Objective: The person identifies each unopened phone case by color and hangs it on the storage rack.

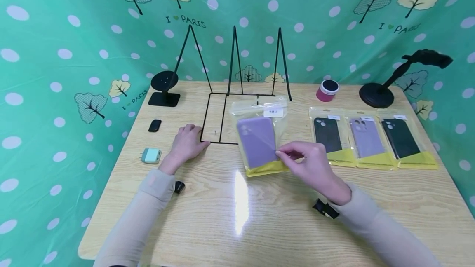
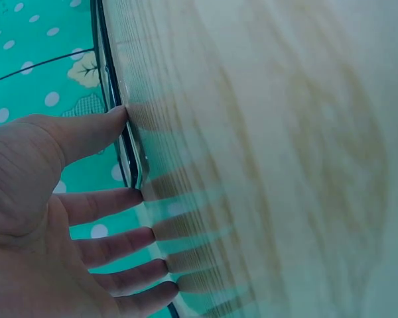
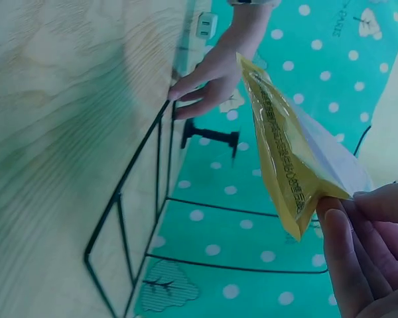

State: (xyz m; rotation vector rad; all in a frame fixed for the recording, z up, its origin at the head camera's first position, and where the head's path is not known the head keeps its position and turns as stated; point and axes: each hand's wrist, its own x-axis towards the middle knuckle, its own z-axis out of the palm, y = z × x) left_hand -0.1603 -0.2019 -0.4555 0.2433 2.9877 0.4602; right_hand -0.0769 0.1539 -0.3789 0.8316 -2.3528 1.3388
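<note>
At mid-frame, the right hand (image 1: 311, 166) has its fingers pinching the bagged purple case (image 1: 256, 141) near its lower right, best done lightly, while the left hand (image 1: 187, 143), fingers loosely extended, should steady the wire rack (image 1: 222, 118).

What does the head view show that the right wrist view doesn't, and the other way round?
Only the head view: three bagged phone cases in a row, a pink jar and the far-right black stand.

Only the right wrist view: dark printing along the yellow bottom of the held bag.

Both: the right hand pinching that bag, the left hand at the black wire rack, and the charger plug.
</note>
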